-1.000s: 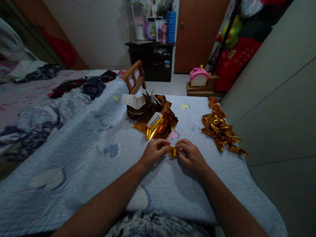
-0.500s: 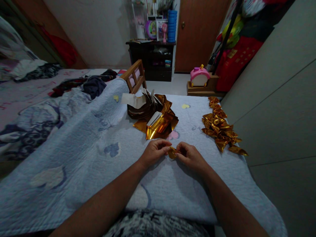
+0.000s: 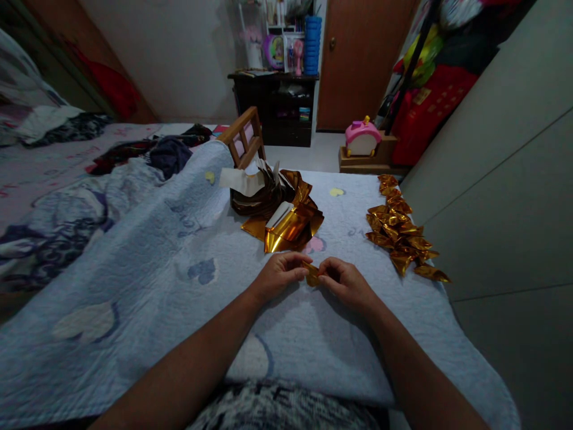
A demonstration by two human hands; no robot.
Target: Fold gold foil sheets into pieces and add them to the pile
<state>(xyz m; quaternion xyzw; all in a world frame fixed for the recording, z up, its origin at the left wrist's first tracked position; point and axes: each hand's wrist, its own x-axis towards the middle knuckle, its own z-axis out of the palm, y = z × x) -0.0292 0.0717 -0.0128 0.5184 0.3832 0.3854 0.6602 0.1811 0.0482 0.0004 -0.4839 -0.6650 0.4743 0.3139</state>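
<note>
1. Your left hand [image 3: 280,276] pinches the left end of 1 small, folded gold foil piece [image 3: 312,275]; your right hand [image 3: 345,280] pinches its right end.
2. The piece is over the pale-blue, heart-patterned fabric quilt [image 3: 304,346], between near and far edges.
3. Shiny gold foil sheets [image 3: 289,232] pile toward the far edge; pointed gold foil bundles [image 3: 394,230] line the right.
</note>
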